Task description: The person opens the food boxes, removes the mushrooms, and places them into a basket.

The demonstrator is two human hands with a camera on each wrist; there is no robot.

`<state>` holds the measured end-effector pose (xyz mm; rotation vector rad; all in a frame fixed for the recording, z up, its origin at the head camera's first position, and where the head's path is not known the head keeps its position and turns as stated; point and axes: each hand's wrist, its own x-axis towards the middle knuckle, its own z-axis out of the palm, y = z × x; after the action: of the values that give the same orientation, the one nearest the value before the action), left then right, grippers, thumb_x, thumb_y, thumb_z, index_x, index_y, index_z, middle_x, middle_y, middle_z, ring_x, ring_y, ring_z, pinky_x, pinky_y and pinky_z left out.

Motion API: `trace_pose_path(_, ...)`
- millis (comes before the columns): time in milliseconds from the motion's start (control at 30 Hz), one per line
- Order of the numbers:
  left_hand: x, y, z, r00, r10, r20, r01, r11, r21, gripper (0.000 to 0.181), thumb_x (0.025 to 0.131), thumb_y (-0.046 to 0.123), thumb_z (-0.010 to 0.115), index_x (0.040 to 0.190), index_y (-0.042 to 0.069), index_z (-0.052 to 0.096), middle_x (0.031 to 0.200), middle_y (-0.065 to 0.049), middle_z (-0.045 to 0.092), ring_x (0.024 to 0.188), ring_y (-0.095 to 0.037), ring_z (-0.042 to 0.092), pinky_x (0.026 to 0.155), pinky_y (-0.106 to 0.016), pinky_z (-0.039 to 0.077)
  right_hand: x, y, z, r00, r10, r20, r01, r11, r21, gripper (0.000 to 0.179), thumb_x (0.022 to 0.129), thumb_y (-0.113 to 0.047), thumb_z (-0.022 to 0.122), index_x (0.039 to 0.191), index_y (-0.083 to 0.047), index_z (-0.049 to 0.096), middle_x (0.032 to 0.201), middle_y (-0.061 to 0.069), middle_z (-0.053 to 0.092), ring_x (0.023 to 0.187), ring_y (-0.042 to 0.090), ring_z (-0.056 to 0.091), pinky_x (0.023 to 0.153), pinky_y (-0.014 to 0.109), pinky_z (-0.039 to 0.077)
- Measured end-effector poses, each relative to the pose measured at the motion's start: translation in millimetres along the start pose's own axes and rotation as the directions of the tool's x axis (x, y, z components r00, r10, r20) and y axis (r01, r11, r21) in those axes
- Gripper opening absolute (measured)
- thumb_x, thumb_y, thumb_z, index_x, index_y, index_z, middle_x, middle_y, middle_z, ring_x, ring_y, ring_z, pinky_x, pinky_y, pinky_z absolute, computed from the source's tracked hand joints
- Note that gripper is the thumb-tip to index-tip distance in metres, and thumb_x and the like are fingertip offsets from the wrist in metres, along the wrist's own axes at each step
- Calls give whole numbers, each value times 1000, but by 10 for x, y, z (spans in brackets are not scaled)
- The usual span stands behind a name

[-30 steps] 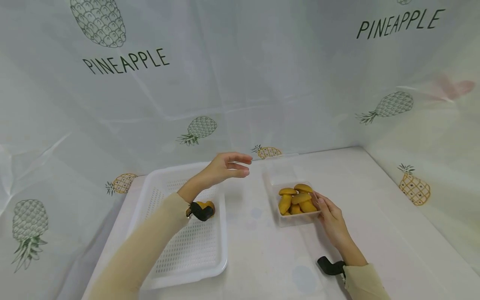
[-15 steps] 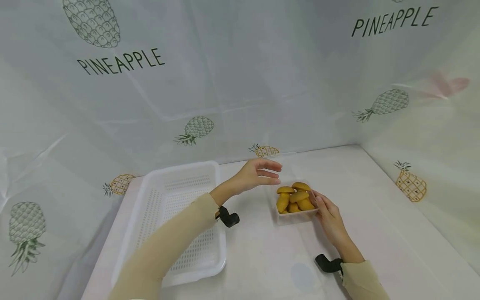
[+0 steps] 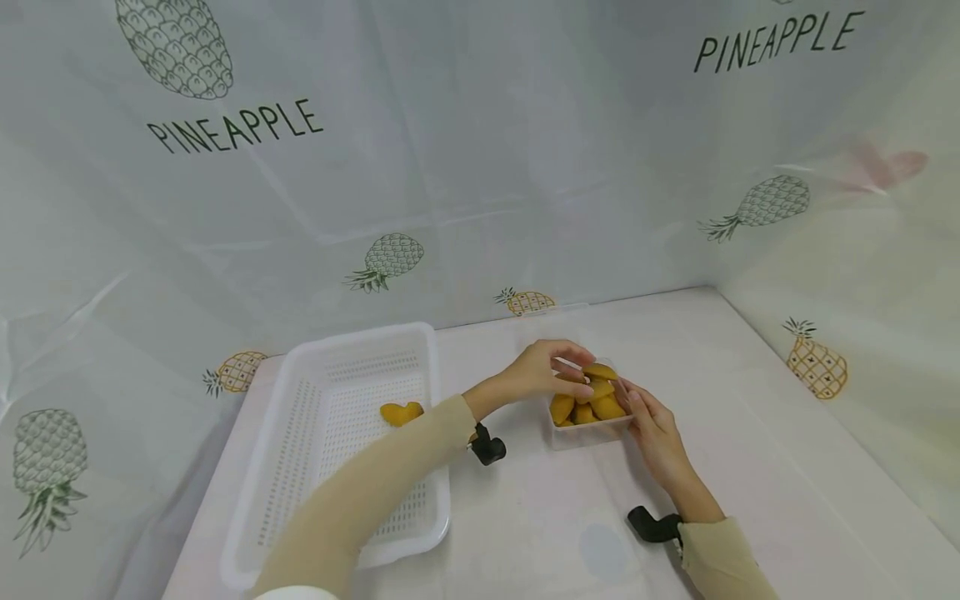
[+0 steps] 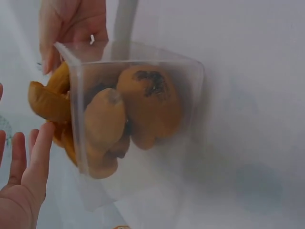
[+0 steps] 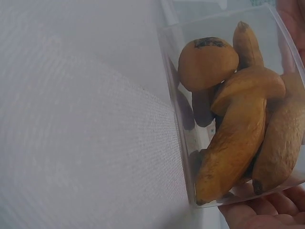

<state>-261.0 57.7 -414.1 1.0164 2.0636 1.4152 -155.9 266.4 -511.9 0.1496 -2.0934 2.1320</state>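
Clock read from the head view: box at centre, 12 away from the person.

Box (image 3: 592,437) stands upright on the table (image 3: 525,521), mushrooms (image 3: 605,407) heaped to its rim. Right hand (image 3: 664,440) pinches the wall at 3 o'clock, thumb outside. Left hand (image 3: 542,367) comes over the rim from 10 o'clock, fingers and thumb parted about the top of the heap; the left wrist view shows its fingers extended, grasping nothing. Contact with a mushroom: cannot tell. The two hands are apart, on opposite sides.

Step in hand, as judged: taking hold of a mushroom at the top of the heap, box steadied. The next move would call for closing thumb and fingers on one cap, then a straight lift above the rim, right hand unmoved. Likely risk: neighbours dragged out, since several caps overlap.

Edges and room: basket (image 3: 440,500) at 9 o'clock, its near wall facing the box; yellow piece or pieces (image 3: 401,413) inside, partly behind the left sleeve (image 3: 375,471). A strip of table separates basket and box, crossed by the left forearm. Sheet (image 3: 480,167) rises at the table's back edge, 12 o'clock, limiting reach there. More room at 6 o'clock, and at 3 beyond the right hand.
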Motion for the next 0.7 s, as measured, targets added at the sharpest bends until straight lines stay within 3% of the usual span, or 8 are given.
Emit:
trace_pose_path(100,5,-31,49,1000,-6,-3,6,1000,-7,45,84,6,81,124,-1,64,125,-15,64,105,-24,69,89,-23,54,0,-8,9,1000,3,7,-3,1000,1,53,112,-24,30,148,14,30,154,30,28,142,36,28,99,13,39)
trace_pose_path(233,-1,-82,109,1000,-25,-4,25,999,-23,44,82,4,82,122,-1,65,123,-13,65,105,-20,68,89,-23,54,-11,-11,16,1000,7,10,-7,1000,-14,54,112,-25,30,148,14,30,155,30,27,141,38,27,99,13,39)
trace_pose_path(567,-12,-164,193,999,-14,-45,16,999,35,44,81,6,84,121,0,66,121,-10,68,107,-17,67,93,-22,51,-23,-10,13,1000,28,-3,-28,999,-33,56,112,-28,30,149,12,30,155,27,29,135,8,41,98,12,39)
trace_pose_path(700,-6,-159,208,999,6,-48,-4,999,33,44,82,6,83,122,0,66,122,-9,68,107,-14,66,94,-23,51,-25,-25,17,998,54,-21,-55,996,-63,57,111,-32,30,150,10,31,154,26,32,130,4,44,96,11,39)
